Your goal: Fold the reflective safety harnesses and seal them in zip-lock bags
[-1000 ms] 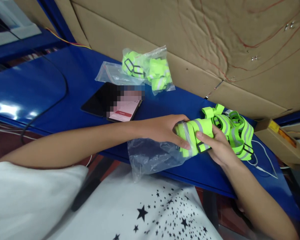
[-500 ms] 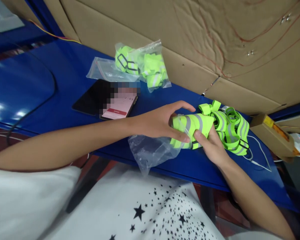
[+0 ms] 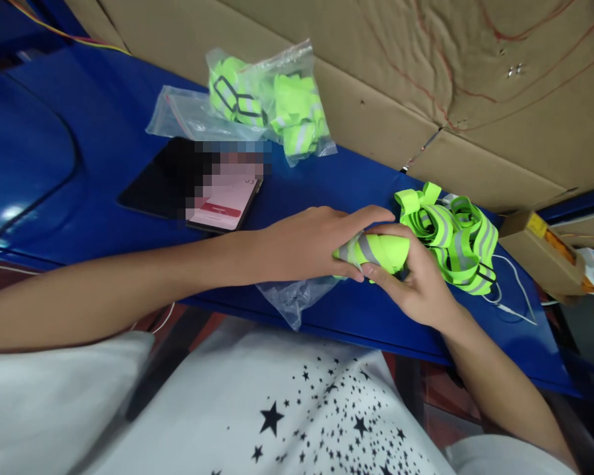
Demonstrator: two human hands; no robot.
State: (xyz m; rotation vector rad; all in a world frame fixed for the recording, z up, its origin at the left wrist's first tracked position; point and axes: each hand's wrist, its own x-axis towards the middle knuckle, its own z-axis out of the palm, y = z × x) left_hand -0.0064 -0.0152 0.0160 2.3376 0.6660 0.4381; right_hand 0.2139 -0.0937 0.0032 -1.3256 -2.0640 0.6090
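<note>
Between my two hands is a rolled bundle of neon-yellow reflective strap [image 3: 383,252] with grey stripes, its left end inside the mouth of a clear plastic bag [image 3: 297,300]. My left hand [image 3: 321,243] is closed round the bag's mouth and that end of the roll. My right hand [image 3: 420,280] grips the roll's right end, thumb in front and fingers behind. The rest of the bag hangs crumpled below my left hand, over the table's near edge. Just beyond my right hand lies a loose heap of the same reflective straps [image 3: 468,244] with black buckles.
Filled clear bags of reflective straps [image 3: 297,119] lie at the back of the blue table [image 3: 336,191], against a cardboard panel [image 3: 376,86]. A lit phone [image 3: 228,204] rests on a dark flat object [image 3: 153,178]. At right are a white cable [image 3: 519,300] and a cardboard box [image 3: 544,254].
My left hand has closed further over the bag and the roll. My right hand now wraps round the roll's right end, and less of the strap shows. The view has shifted slightly.
</note>
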